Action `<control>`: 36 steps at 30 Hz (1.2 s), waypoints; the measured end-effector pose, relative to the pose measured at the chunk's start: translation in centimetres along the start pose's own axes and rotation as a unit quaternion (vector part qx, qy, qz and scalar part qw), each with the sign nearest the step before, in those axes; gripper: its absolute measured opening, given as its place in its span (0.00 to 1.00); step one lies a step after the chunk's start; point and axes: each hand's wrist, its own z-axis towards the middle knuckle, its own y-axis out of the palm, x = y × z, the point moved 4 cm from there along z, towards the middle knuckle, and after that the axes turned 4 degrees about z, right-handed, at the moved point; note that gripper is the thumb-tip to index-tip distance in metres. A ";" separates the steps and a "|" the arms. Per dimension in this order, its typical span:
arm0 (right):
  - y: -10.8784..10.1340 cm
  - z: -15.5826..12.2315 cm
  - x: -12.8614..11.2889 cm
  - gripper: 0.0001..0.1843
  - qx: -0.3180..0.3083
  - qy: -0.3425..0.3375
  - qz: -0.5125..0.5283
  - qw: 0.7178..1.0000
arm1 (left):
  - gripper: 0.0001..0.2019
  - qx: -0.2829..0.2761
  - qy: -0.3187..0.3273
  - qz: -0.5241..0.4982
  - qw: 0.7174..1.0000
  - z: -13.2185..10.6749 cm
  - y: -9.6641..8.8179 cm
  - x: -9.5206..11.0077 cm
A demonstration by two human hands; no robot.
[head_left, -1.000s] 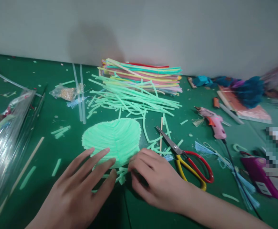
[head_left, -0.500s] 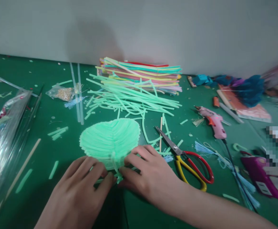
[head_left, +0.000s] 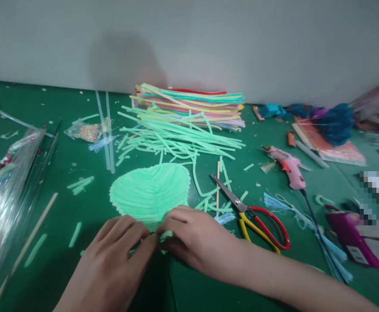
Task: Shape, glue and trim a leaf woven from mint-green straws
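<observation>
A light green leaf made of rows of pipe cleaners [head_left: 150, 190] lies flat on the green table, its ribs fanning from a middle line. At its near end, my left hand [head_left: 114, 255] is closed, thumb and forefinger pinching the leaf's base. My right hand [head_left: 195, 242] is closed on the same spot from the other side, fingertips meeting those of the left. Short green ends stick out between and below the fingers; the exact grip is hidden. To the right of my right hand lie scissors [head_left: 239, 206] with one red and one yellow handle.
Behind the leaf are loose green pipe cleaners [head_left: 176, 134] and a multicoloured bundle [head_left: 192, 102] by the wall. A pink glue gun [head_left: 288, 167], blue tassels [head_left: 306, 214] and a purple object [head_left: 348, 238] lie right. Clear plastic wrapping [head_left: 17, 199] and a wooden stick [head_left: 35, 232] lie left.
My right hand's fingers have come down and closer to the left hand's. The upright green strand at the leaf's base no longer shows. The view has shifted slightly.
</observation>
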 end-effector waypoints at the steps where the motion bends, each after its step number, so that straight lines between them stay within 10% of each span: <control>1: 0.1 -0.1 0.0 0.06 0.006 -0.006 -0.018 1.000 | 0.08 -0.007 -0.003 0.004 1.000 0.0 0.1 0.1; 17: 1.0 -1.3 -1.4 0.16 0.187 -0.124 -0.216 0.950 | 0.10 0.010 0.005 0.041 0.999 -0.2 1.2 0.0; 36: -1.0 -2.4 1.3 0.06 0.165 -0.028 0.055 0.984 | 0.08 0.042 -0.055 -0.009 0.998 -0.8 1.1 -0.2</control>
